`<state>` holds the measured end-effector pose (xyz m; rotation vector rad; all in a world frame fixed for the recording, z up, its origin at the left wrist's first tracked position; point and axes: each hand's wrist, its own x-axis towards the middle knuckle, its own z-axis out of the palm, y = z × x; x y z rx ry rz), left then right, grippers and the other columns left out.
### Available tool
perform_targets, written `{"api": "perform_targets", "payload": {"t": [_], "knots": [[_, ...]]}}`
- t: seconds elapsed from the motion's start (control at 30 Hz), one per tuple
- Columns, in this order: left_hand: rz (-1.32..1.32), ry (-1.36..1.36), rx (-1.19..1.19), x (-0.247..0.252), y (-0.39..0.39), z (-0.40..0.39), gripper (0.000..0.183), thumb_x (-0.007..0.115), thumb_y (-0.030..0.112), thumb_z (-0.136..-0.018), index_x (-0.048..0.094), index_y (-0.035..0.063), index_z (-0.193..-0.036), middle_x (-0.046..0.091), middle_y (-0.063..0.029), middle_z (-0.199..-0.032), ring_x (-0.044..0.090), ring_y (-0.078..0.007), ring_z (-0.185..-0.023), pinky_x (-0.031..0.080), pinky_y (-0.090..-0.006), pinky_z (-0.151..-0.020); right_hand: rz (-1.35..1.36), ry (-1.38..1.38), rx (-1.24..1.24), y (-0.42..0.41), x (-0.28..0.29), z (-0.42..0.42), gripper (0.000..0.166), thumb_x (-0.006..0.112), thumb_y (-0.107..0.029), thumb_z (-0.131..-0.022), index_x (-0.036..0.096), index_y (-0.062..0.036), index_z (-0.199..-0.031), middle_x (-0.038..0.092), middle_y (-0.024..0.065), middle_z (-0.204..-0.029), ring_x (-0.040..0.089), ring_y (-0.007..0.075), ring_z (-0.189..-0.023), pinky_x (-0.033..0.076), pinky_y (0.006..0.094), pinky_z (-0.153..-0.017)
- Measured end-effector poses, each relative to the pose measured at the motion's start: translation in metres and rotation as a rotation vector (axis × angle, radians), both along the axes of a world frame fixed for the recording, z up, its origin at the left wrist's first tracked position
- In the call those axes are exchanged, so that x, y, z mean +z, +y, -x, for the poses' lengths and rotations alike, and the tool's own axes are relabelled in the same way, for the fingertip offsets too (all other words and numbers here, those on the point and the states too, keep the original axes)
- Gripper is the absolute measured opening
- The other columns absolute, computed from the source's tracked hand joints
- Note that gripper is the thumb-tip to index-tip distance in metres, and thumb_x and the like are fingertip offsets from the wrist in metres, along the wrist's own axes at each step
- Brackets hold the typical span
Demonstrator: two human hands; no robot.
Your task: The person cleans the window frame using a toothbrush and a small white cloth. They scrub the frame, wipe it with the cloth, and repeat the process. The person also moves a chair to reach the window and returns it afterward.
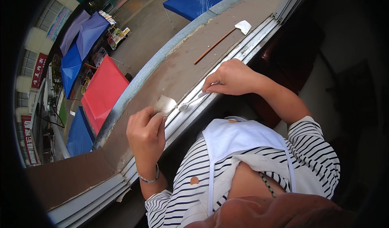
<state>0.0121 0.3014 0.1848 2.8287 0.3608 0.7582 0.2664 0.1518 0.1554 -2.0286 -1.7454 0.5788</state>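
My left hand [146,133] pinches a small pale piece with a shiny, curved face [165,104], perhaps a cup or a sheet scrap. Over the window track [240,52], my right hand [229,78] grips the handle of a slim whitish tool [191,103]. Its oval, spoon-like head points toward the pale piece and lies close to its edge; whether they touch I cannot tell. Farther along the brown ledge [182,67] lies a thin reddish-brown stick [215,46] with a white flat piece [243,27] at its far end.
Beyond the ledge's grey outer rim [164,56], a street lies below. Blue canopies [200,0] and a red canopy [104,94] stand there, near stalls and shopfronts bearing writing. A window frame [291,1] rises at the upper right. White cloth [240,137] covers my chest.
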Motion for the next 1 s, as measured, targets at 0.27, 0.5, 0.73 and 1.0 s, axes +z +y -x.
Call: {"api": "perform_targets", "payload": {"t": [0.27, 0.5, 0.73, 1.0], "knots": [[0.029, -0.002, -0.028, -0.003, -0.001, 0.000, 0.009, 0.072, 0.003, -0.076, 0.068, 0.0016, -0.084, 0.066, -0.0120, -0.092, 0.062, -0.0318, -0.081, 0.047, -0.0389, -0.071, 0.247, 0.081, 0.047, -0.014, -0.011, -0.063, 0.017, 0.069, -0.027, -0.087, 0.077, -0.0181, -0.100, 0.074, 0.0057, -0.088, 0.069, 0.0235, -0.083, 0.052, 0.0356, -0.075], [0.010, 0.028, -0.061, -0.001, 0.000, -0.012, 0.009, 0.073, 0.004, -0.076, 0.068, 0.0021, -0.084, 0.066, -0.0122, -0.093, 0.061, -0.0319, -0.081, 0.047, -0.0398, -0.071, 0.407, -0.074, -0.333, -0.072, 0.021, -0.150, 0.017, 0.070, -0.024, -0.087, 0.077, -0.0184, -0.102, 0.074, 0.0036, -0.089, 0.071, 0.0179, -0.073, 0.052, 0.0321, -0.075], [-0.026, 0.020, -0.194, -0.002, 0.004, -0.047, 0.010, 0.073, 0.003, -0.075, 0.068, 0.0021, -0.083, 0.065, -0.0128, -0.092, 0.061, -0.0332, -0.082, 0.048, -0.0405, -0.071, 0.187, -0.321, -0.484, -0.114, 0.031, -0.186, 0.019, 0.070, -0.033, -0.084, 0.077, -0.0205, -0.096, 0.074, 0.0036, -0.090, 0.069, 0.0234, -0.090, 0.052, 0.0371, -0.077], [-0.024, -0.008, -0.302, 0.005, -0.008, -0.085, 0.010, 0.073, 0.001, -0.075, 0.068, 0.0019, -0.084, 0.065, -0.0131, -0.092, 0.062, -0.0332, -0.083, 0.048, -0.0402, -0.072, -0.134, -0.007, -0.050, -0.034, -0.001, -0.072, 0.015, 0.068, -0.032, -0.086, 0.077, -0.0195, -0.090, 0.073, 0.0024, -0.080, 0.069, 0.0246, -0.075, 0.051, 0.0364, -0.067]]}}
